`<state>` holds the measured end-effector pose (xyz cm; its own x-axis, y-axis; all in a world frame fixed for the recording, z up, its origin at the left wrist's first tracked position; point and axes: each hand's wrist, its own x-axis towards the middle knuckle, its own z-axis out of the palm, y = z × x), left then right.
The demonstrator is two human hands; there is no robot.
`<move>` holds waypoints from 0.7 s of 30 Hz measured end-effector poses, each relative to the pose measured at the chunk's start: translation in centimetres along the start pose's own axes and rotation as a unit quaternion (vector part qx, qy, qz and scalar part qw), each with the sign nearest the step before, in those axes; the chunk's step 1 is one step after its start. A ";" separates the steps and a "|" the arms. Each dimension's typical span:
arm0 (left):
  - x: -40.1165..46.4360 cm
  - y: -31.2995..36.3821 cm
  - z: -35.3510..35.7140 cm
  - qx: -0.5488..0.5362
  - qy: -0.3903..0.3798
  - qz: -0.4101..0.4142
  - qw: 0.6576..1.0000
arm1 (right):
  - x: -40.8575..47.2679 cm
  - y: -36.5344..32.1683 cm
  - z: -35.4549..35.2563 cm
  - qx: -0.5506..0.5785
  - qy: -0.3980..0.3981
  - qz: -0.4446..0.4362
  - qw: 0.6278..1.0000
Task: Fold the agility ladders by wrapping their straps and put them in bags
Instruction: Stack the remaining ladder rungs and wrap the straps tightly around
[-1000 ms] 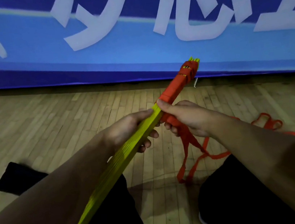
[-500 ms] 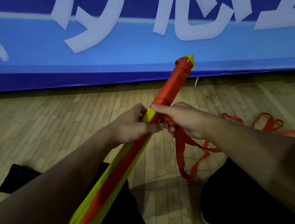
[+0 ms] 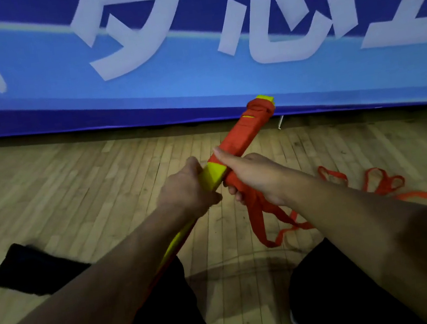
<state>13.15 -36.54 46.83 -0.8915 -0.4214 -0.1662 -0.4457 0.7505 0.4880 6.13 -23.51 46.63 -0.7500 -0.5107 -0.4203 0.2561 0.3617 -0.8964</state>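
So far I have the far half of the yellow rung bundle (image 3: 215,175) bound in red strap (image 3: 235,146), from just beyond my right hand (image 3: 254,174) out to the tip, where a sliver of yellow still shows. My right hand is curled round the bundle at the edge of the wrapping, thumb laid along the top, with the loose strap gathered under its fingers. My left hand (image 3: 187,190) grips the bare yellow part just beside it, on the near side. From that grip back toward my lap the rungs look unwrapped, so I judge the winding roughly half done. A good length of slack strap (image 3: 374,183) trails from below my right hand across the wooden floor (image 3: 74,195). A dark flat thing (image 3: 27,267), perhaps a bag, lies well off to the left; nothing is packed yet.
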 end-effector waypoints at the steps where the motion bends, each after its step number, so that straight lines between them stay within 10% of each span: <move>1: -0.4 0.3 0.4 0.062 0.028 0.021 0.997 | 0.2 0.3 0.3 -0.004 0.020 -0.005 1.000; 4: -0.9 0.2 0.9 0.121 0.052 0.099 0.986 | 0.6 1.1 0.4 0.015 0.061 -0.018 0.998; 8: -0.1 -1.5 -1.0 -0.160 -0.066 0.087 0.981 | 0.7 1.8 -0.4 0.066 0.044 -0.020 0.997; 15: -0.1 -3.1 -1.0 -0.436 -0.353 -0.044 0.827 | 0.6 2.3 -0.6 0.117 -0.012 -0.073 0.990; 21: 0.5 -1.0 -0.9 -0.157 -0.183 -0.027 0.970 | 0.2 1.2 -0.7 0.056 -0.011 0.013 0.998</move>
<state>13.25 -37.97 47.01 -0.8625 -0.2037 -0.4632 -0.4967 0.5156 0.6982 5.86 -22.62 45.55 -0.7294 -0.5189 -0.4458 0.3428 0.2867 -0.8946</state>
